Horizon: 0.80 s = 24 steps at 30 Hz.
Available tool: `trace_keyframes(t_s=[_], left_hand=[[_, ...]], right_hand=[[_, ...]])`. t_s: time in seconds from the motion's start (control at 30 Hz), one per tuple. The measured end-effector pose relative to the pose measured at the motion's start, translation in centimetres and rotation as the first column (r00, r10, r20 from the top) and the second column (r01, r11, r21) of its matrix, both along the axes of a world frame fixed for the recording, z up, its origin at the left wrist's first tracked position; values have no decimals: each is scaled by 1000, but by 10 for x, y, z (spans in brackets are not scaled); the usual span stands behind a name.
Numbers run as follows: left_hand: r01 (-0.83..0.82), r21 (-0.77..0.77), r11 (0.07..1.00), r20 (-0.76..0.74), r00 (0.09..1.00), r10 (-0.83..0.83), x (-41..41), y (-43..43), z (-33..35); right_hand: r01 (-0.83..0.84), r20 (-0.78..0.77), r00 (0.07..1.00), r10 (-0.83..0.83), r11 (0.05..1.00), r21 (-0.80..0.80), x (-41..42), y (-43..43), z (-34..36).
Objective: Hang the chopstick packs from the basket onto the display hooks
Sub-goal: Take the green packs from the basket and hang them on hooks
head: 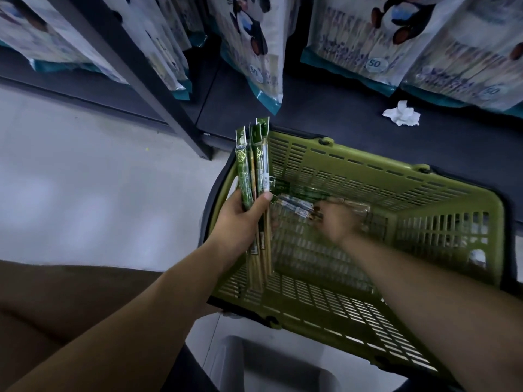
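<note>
While left grip (243, 219) clasps a bundle (253, 171) mid-frame | right grip (336, 222) in basket (441, 182) on a pack (294, 207), closure blurred, cannot tell | probably light, slick, stiff lengthwise; pinch near header

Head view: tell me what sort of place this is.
Most likely a shop aisle being restocked: a green slotted shopping basket, rows of identical printed bags on dark shelving, and a bundle of sealed chopstick packs gripped in the left hand.
</note>
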<state>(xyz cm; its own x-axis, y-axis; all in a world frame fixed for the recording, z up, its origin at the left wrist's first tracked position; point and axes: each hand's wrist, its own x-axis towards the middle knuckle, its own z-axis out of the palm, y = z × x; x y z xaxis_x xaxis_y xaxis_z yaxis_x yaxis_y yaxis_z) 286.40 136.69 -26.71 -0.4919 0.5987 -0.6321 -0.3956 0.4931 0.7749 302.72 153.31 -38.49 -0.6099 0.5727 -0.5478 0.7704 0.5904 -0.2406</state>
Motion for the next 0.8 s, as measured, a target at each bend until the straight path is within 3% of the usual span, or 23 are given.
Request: trace_keyframes(t_s=[0.2, 0.4, 0.6, 0.7, 0.8], left_hand=[[-12, 22, 1000, 10, 1000, 12, 2, 3, -4], [38, 7, 999, 33, 999, -38, 3, 3, -6], [46, -20, 999, 42, 998, -45, 5, 4, 0], [37, -39, 999, 62, 997, -34, 5, 5, 4], [73, -69, 995, 41, 997, -71, 4, 3, 5]], right_hand=[[-46, 71, 997, 40, 995, 91, -4, -10, -7], [-119, 137, 984, 112, 992, 45, -3, -11, -3], [-78, 112, 989, 97, 983, -169, 1, -5, 14], [112, -20, 991, -129, 919, -379, 2, -2, 29], [157, -142, 953, -266, 839, -521, -8, 1, 59]])
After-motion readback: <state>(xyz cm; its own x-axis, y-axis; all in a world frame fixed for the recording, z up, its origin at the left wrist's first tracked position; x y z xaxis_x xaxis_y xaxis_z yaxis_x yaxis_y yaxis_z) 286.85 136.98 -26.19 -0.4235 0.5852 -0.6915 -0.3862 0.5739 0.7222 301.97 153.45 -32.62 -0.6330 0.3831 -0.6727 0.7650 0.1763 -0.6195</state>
